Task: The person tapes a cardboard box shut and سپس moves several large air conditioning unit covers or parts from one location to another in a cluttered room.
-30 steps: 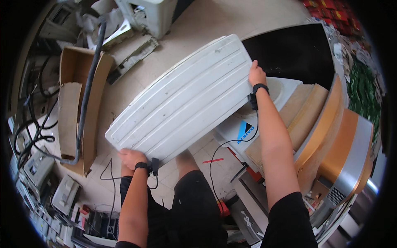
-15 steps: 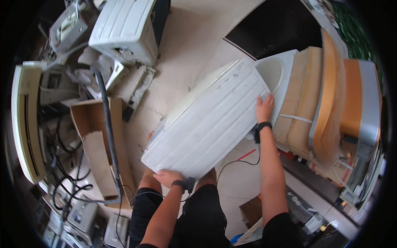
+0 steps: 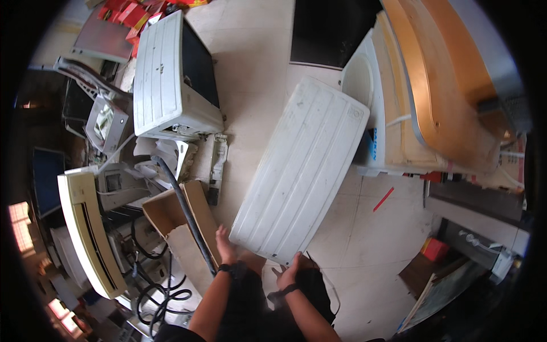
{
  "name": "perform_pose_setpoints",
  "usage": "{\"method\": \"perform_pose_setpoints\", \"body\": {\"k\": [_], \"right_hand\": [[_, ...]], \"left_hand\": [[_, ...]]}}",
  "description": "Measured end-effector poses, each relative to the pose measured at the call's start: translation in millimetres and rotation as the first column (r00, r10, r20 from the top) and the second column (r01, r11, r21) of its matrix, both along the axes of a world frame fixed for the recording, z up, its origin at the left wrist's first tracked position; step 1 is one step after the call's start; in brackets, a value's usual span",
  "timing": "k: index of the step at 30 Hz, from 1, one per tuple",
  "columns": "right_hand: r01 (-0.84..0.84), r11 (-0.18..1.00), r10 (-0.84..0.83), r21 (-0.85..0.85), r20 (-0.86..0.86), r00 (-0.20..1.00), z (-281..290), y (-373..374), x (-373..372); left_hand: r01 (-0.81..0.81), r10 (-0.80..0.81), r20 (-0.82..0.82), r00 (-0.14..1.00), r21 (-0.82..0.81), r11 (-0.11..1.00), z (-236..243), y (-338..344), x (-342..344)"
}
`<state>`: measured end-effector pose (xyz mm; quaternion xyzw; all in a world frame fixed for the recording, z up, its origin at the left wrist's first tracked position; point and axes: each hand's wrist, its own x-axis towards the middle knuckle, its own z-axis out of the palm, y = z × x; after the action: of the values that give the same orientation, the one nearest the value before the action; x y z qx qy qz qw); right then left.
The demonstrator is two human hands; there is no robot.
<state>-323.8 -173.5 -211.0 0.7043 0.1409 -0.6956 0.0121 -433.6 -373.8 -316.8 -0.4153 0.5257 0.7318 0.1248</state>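
A long white air-conditioner outdoor unit (image 3: pixel 302 171) with a ribbed top stands slantwise in front of my legs. Its far end meets the stack on the right. My left hand (image 3: pixel 224 246) is at the near left corner, fingers stretched up along the side. By the near right corner is my right hand (image 3: pixel 289 273), its thumb raised at the edge and its fingers apart, pointing left. Neither hand visibly wraps around the casing. Both wrists carry dark bands.
On the left stand another white outdoor unit (image 3: pixel 159 80), an open cardboard box (image 3: pixel 199 251), a cream indoor unit (image 3: pixel 91 233) and black hoses (image 3: pixel 159 299). Orange-and-silver panels (image 3: pixel 421 74) lean at the right. A black panel (image 3: pixel 327 31) lies at the back, a red strip (image 3: pixel 383 199) on the tiles.
My right hand has left the far right corner and come down to the near right one. My left hand has opened from the near left corner. The view has turned.
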Motion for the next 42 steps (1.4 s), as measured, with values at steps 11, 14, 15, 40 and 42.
{"method": "perform_pose_setpoints", "body": {"k": [11,14,15,40,42], "right_hand": [[0.019,0.989,0.019,0.148,-0.251,0.968,-13.7,7.5,9.5],[0.019,0.974,0.037,0.224,-0.241,0.97,-18.1,4.8,11.8],[-0.016,0.964,0.079,0.265,-0.227,0.971,-18.0,5.4,9.6],[0.219,0.884,-0.174,0.414,-0.143,0.974,-31.4,132.1,-15.6],[0.149,0.908,-0.12,0.392,-0.098,0.988,-38.8,151.5,-12.6]], "left_hand": [[0.103,-0.185,-0.039,0.982,-0.71,0.696,29.0,80.1,-23.6],[0.113,-0.166,-0.001,0.986,-0.727,0.678,38.4,86.5,-22.9],[0.112,-0.156,0.009,0.988,-0.733,0.67,39.5,87.9,-25.2],[0.531,-0.612,0.305,0.73,-0.816,0.227,51.9,218.6,-50.5],[0.57,-0.513,0.377,0.771,-0.768,0.291,54.3,242.4,-54.7]]}}
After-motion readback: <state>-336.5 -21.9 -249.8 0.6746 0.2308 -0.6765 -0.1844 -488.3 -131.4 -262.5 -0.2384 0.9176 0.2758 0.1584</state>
